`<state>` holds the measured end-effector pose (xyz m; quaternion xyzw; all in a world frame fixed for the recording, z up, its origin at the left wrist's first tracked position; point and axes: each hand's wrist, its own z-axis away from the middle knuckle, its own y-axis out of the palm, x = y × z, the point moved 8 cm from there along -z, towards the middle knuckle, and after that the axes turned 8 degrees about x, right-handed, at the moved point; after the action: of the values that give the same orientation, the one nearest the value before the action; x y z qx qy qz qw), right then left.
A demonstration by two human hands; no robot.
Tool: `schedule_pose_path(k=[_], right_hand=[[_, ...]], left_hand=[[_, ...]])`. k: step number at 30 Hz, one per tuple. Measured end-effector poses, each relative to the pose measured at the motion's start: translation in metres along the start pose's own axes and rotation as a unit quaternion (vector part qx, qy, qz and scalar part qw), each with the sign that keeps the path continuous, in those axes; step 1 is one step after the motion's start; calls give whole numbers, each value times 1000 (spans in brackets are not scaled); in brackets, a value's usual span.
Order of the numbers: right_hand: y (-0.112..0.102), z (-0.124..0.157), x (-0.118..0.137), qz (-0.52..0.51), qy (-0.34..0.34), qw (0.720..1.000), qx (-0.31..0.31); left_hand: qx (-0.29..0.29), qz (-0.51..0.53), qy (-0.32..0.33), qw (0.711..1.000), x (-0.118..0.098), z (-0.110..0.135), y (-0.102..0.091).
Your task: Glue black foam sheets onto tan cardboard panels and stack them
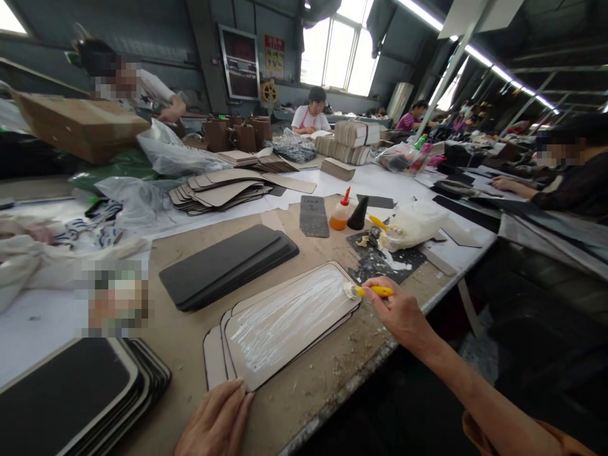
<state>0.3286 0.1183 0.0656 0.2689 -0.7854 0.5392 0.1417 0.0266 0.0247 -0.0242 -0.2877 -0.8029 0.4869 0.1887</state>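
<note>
Right hand (399, 311): fingers pinched a yellow-handled brush (380, 291) at the white-smeared panel's (285, 316) right end. Left hand (216, 418): fingers lay extended at its near corner, likely steadying it. Panel topped a stack; translucent container (420, 221) lay beyond, probably for easy reach.

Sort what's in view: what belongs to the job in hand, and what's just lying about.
In the job:
yellow-handled brush, in the right hand
white-streaked panel, left hand at its near corner
whitish container, probably, given the white smears around it

Seemingly just lying about:
cardboard box
plastic bag
red-tipped bottle
black cone
</note>
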Motion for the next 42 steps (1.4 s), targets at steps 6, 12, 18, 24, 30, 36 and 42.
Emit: schedule_pose_path(k=[6,12,18,24,30,36,42], right_hand=[[35,27,58,-74,-76,994,32],[70,40,117,-189,-145,968,84],[92,41,142,-232,-148,955,114],[104,34,143,-268,-123,948,120],[125,8,107,-305,5,940,150],[107,-15,71,-244,76,964,70],[105,-24,54,-245,82,961,98]], left_hand=[[-32,61,-73,995,1,-11,-15],[-47,88,-130,986,4,-21,-23],[-49,126,-153,979,7,-19,-22],[-54,139,-162,975,8,-18,-21],[-45,138,-161,976,8,-19,-19],[-51,106,-137,983,6,-17,-21],[-30,86,-108,990,5,-14,-19]])
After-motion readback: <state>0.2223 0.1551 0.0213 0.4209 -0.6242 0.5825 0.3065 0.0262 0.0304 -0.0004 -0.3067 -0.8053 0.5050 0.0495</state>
